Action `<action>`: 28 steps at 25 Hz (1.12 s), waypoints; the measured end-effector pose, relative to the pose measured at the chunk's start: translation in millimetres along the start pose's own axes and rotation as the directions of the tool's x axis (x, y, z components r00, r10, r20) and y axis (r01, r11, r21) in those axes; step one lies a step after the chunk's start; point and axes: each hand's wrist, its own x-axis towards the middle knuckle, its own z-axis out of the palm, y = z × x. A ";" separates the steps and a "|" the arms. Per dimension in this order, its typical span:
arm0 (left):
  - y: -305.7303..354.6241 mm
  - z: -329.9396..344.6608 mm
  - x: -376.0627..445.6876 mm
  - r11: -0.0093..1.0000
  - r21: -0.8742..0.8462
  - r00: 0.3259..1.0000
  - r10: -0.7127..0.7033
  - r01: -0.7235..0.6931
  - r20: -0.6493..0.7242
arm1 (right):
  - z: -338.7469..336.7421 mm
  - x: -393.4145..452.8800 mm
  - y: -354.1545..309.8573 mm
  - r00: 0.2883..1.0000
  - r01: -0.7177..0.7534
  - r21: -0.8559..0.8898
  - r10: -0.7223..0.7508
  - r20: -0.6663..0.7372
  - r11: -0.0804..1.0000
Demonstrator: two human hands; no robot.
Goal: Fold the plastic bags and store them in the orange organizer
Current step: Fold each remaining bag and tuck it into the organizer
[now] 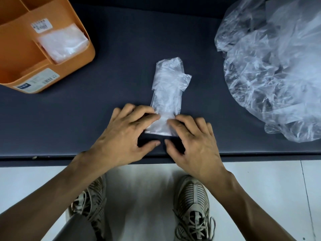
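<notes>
Nearest the camera, below the table edge, a pair of worn sneakers (191, 206) stands on a pale floor. Just above them, both hands work close together at the near end of a clear plastic bag (166, 94), already folded into a narrow strip on the dark table (104, 94). The left hand (121, 134) presses its fingertips onto the strip's near left corner; the right hand (192, 141) does the same on the right corner. The fingers of both are bent over the film and pressing down rather than wrapped round it, with the thumbs nearly meeting on the table below the bag.

The strip runs away from the person, its far end crumpled and flared to one side. It looks light, limp and slick, likely to spring open or slide once released, so holding it flat at the near corners and rolling or folding from there seems sensible.

Further off to the left sits the orange organizer (76, 65), with a folded bag (62, 42) in one compartment. To the right lies a loose heap of unfolded bags (278, 75).
</notes>
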 end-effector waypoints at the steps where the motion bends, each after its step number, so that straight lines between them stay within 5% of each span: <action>1: 0.0 -0.9 1.3 1.000 -0.011 1.000 -0.016 0.017 0.016 | 1.3 3.8 -0.9 1.000 -0.024 0.006 0.024 -0.005 1.000; 5: 2.9 -1.4 7.8 0.997 -0.018 0.994 -0.072 0.071 -0.083 | 3.7 14.7 -2.3 0.994 -0.099 0.067 0.101 -0.033 0.993; 10: 0.7 -2.0 7.8 0.979 -0.194 0.984 -0.098 0.068 -0.150 | -2.7 10.7 4.1 0.999 0.017 0.202 -0.009 -0.038 0.979; 17: 11.6 -7.4 15.7 0.845 -0.455 0.941 -0.336 0.280 -0.045 | -8.2 18.2 -2.2 0.951 -0.282 0.568 0.306 0.055 0.773; 19: 16.5 -9.1 23.6 0.829 -0.463 0.930 -0.368 0.315 -0.026 | -11.3 18.0 -4.7 0.945 -0.267 0.465 0.323 -0.043 0.844; 21: 19.8 -9.9 30.7 0.839 -0.411 0.922 -0.387 0.357 0.010 | -13.8 15.4 -4.7 0.982 -0.097 0.208 0.128 -0.140 0.973; 24: 20.9 -10.8 37.7 0.865 -0.317 0.917 -0.397 0.389 0.041 | -10.8 14.5 0.9 0.998 0.067 -0.010 -0.067 0.021 0.998; 28: 17.2 -12.8 36.2 0.995 0.007 0.993 -0.099 0.099 -0.057 | -5.4 15.7 6.2 0.999 0.004 0.010 -0.005 0.045 1.000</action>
